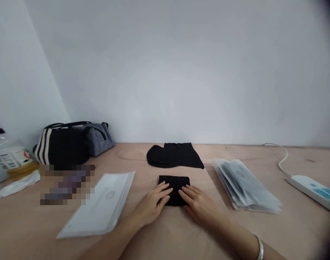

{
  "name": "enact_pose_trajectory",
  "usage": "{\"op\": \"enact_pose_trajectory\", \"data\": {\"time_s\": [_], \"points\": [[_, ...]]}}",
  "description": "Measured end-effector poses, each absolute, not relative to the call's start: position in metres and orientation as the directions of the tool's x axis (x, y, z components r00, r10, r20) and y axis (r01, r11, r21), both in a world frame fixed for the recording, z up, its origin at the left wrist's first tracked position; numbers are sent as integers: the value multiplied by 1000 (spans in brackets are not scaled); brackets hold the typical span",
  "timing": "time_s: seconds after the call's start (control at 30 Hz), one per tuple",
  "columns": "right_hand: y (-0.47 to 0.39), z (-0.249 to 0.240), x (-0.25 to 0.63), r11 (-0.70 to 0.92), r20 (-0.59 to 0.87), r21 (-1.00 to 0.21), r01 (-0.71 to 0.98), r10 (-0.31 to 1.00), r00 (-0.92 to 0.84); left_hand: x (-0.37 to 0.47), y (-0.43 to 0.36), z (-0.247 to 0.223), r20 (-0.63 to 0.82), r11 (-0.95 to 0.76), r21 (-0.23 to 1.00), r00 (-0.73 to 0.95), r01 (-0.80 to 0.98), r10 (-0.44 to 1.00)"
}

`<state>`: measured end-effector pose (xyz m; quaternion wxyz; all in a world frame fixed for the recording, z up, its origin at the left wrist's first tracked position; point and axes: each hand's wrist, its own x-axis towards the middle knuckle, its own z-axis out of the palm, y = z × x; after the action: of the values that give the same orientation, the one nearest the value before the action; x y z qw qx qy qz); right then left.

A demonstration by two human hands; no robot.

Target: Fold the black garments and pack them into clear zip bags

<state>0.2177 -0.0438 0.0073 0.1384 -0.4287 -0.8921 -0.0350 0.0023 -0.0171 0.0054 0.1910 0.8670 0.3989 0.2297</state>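
Observation:
A folded black sock (pixel 175 184) lies flat on the table in front of me, as a small rectangle. My left hand (pixel 154 202) rests on its left side, fingers stretched out and slightly apart. On its right side lies my right hand (pixel 199 203), fingers also extended, pressing the fabric from above. Neither hand is wrapped around anything. Beyond the folded piece, black socks (pixel 173 156) are laid out near the wall, one rounded end pointing left. A stack of clear zip bags (pixel 100 207) is left of my left hand. More filled-looking zip bags (pixel 246 186) are piled to the right.
At the back left stand a black bag with white stripes (pixel 64 146) and a striped pouch (pixel 101 139). A bottle of yellow liquid (pixel 12 157) and a white tissue (pixel 18 185) are at far left. A white power strip (pixel 313 187) with its cord lies right.

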Motion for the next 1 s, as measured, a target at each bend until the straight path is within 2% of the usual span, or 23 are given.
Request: {"op": "enact_pose_trajectory", "data": {"time_s": [0.1, 0.27, 0.33, 0.4, 0.47, 0.53, 0.6, 0.63, 0.67, 0.73, 0.8, 0.9, 0.93, 1.0], "points": [[-42, 8, 216, 643, 262, -67, 763, 749, -609, -2, -16, 4, 238, -589, 547, 565, 595, 790], [-40, 11, 212, 648, 262, -126, 752, 752, -604, -9, -19, 12, 191, -623, 511, 629, 592, 754], [-40, 16, 213, 630, 301, -213, 747, 770, -563, -11, -22, 18, 217, -650, 479, 638, 590, 739], [-41, 22, 216, 596, 355, -355, 720, 799, -485, -10, -27, 24, 277, -669, 494, 628, 556, 727], [-40, 28, 219, 532, 394, -521, 668, 844, -365, -6, -30, 29, 327, -636, 613, 582, 468, 744], [-37, 31, 223, 457, 394, -667, 588, 887, -243, -1, -32, 30, 328, -531, 777, 503, 337, 799], [-33, 29, 225, 362, 347, -757, 544, 928, -135, 4, -30, 27, 278, -404, 878, 414, 256, 867], [-31, 26, 226, 312, 313, -765, 564, 945, -98, 6, -28, 24, 257, -363, 893, 359, 267, 897], [-30, 24, 227, 264, 280, -741, 617, 957, -74, 7, -26, 21, 256, -347, 884, 297, 312, 920], [-29, 20, 229, 208, 260, -607, 767, 964, -56, 6, -23, 15, 331, -389, 804, 206, 449, 921], [-32, 20, 229, 274, 338, -440, 855, 933, -125, 3, -21, 13, 437, -491, 671, 239, 555, 867], [-39, 27, 224, 559, 493, -276, 782, 781, -384, 0, -22, 11, 487, -631, 492, 411, 600, 770], [-41, 29, 222, 655, 498, -236, 718, 716, -489, 0, -22, 10, 493, -656, 440, 446, 613, 747], [-45, 32, 217, 764, 415, -206, 611, 634, -653, 1, -23, 10, 513, -664, 349, 457, 661, 726]]}}
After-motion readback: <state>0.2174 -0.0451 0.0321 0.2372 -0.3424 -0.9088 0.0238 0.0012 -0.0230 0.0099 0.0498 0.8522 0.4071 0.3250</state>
